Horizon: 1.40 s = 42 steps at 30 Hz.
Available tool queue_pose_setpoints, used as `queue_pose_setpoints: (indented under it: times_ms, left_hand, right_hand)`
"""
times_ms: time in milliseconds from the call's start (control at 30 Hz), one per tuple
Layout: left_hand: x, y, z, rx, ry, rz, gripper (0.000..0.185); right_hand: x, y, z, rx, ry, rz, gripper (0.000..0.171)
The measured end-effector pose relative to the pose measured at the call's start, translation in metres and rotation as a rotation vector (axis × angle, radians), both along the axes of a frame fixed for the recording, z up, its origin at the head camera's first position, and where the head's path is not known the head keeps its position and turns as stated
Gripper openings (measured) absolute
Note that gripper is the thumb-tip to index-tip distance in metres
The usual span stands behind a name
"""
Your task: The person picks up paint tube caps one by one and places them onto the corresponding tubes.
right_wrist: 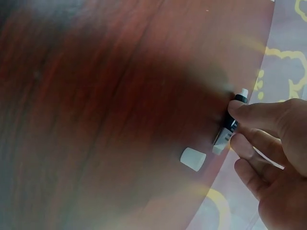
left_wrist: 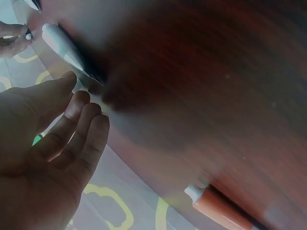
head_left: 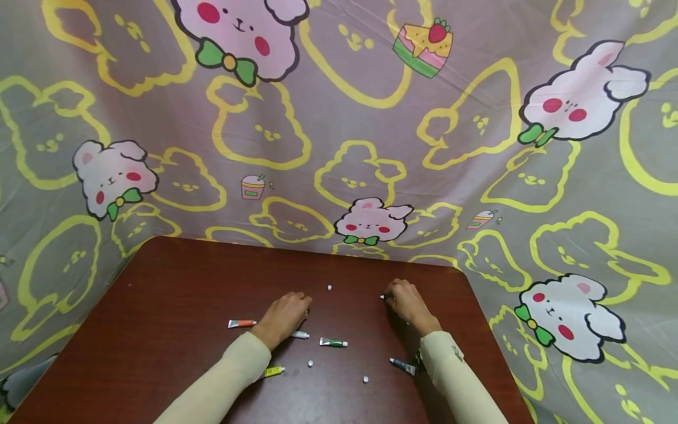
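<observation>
My right hand (head_left: 409,303) pinches a small black paint tube (right_wrist: 231,120) between thumb and fingers, its white tip pointing away from the palm. Beside that hand, a white cap (right_wrist: 193,159) lies on the table. My left hand (head_left: 285,315) hovers over the table with loosely bent fingers, and I make out nothing held in it. Close to it is a white paint tube (head_left: 300,334), partly covered by the hand in the head view. An orange paint tube (head_left: 242,323) lies to its left, and a green one (head_left: 333,342) to its right.
A yellow paint tube (head_left: 273,371) lies partly behind the left sleeve. Near the right forearm is a dark blue tube (head_left: 402,366). Loose white caps (head_left: 329,287) are scattered on the brown table (head_left: 185,277). A patterned curtain (head_left: 296,194) hangs around the table's far edge.
</observation>
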State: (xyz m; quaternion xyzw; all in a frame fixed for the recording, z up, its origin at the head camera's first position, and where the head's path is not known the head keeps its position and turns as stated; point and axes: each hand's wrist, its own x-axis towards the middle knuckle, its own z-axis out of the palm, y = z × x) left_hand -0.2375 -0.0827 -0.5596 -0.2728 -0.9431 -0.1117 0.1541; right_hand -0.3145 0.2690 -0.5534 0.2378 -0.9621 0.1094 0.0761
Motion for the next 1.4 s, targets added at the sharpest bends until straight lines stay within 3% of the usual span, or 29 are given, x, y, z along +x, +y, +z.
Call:
queue_pose_setpoints:
  times_ms: [267, 567, 733, 1400]
  left_hand:
    - [0.0, 0.002, -0.002, -0.016, 0.005, 0.009, 0.017]
    - [0.0, 0.004, 0.001, 0.009, 0.042, 0.012, 0.015]
    - [0.001, 0.005, 0.004, 0.018, 0.021, 0.01, 0.012]
    - [0.008, 0.006, 0.007, 0.044, 0.012, -0.014, 0.015]
  right_hand:
    - [0.001, 0.001, -0.003, 0.03, 0.035, 0.007, 0.01]
    - [0.004, 0.0, 0.001, -0.007, 0.059, 0.02, 0.013]
    - [0.008, -0.003, 0.003, -0.025, 0.074, 0.045, 0.014]
    - [0.043, -0.017, 0.022, -0.041, 0.121, 0.136, 0.015]
